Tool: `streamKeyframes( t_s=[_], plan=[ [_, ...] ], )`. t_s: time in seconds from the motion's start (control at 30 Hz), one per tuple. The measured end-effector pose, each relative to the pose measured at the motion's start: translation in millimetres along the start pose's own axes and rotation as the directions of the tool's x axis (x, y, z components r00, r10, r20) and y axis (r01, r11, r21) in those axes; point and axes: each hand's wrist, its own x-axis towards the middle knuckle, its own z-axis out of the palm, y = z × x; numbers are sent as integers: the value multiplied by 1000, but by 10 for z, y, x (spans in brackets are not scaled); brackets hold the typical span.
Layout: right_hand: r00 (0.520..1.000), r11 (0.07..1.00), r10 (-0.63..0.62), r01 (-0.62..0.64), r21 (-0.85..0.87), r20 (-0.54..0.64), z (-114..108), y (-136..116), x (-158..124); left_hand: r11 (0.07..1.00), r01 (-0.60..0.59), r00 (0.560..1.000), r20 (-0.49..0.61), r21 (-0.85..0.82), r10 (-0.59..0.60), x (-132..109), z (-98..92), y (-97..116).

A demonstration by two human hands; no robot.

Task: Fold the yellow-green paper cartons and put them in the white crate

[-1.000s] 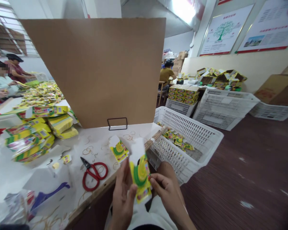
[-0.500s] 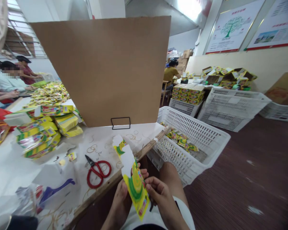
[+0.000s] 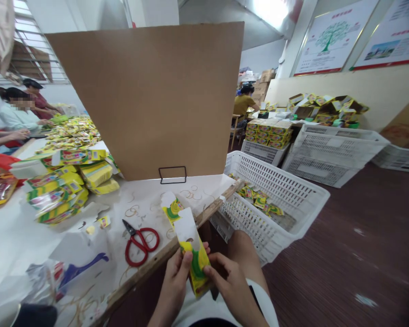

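Note:
A yellow and green carton [image 3: 198,261] with a long white flap is held over my lap at the table's edge. My left hand [image 3: 176,273] is closed around its left side, thumb on the printed face and fingertips showing behind. On the lower right edge, my right hand [image 3: 227,277] pinches the carton between thumb and fingers. Another yellow and green carton piece [image 3: 172,208] lies on the table just beyond the flap. To the left rest red-handled scissors [image 3: 140,245], blades pointing away from me.
Stacked yellow cartons [image 3: 59,195] stand on the left of the table, near a plastic bag [image 3: 85,254]. A large cardboard sheet [image 3: 150,100] rises behind. To the right is a white crate [image 3: 276,181] holding small packets. Loose rubber bands dot the tabletop. Other people sit farther off.
The carton has turned and tilted, with its white flap now more upright. My left thumb has moved onto the printed face, and my right hand has shifted slightly along the edge.

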Motion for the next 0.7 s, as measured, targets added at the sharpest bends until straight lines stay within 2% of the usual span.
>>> streamKeyframes(
  t_s=[0.13, 0.27, 0.37, 0.47, 0.57, 0.7],
  plan=[
    [998, 1000, 22, -21, 21, -56, 43, 50, -13, 989, 11, 995, -102, 145, 4, 27, 67, 61],
    [989, 999, -13, 6, -48, -149, 38, 34, -1, 971, -84, 991, -86, 225, 105, 46, 78, 104],
    [988, 996, -76, 70, -48, -135, -17, 23, 24, 968, -92, 991, -71, 234, 112, 12, 61, 102],
    [982, 988, -147, 152, 37, -116, -79, 32, 38, 966, -94, 995, 44, 240, 86, -34, 48, 111],
    [983, 978, -171, 177, 109, -59, -136, 12, 30, 962, -99, 982, 181, 255, 53, -66, 39, 162],
    [986, 982, -169, 168, 83, 3, -221, -91, 7, 971, -73, 958, 285, 228, 5, -90, 14, 251]
  ],
)
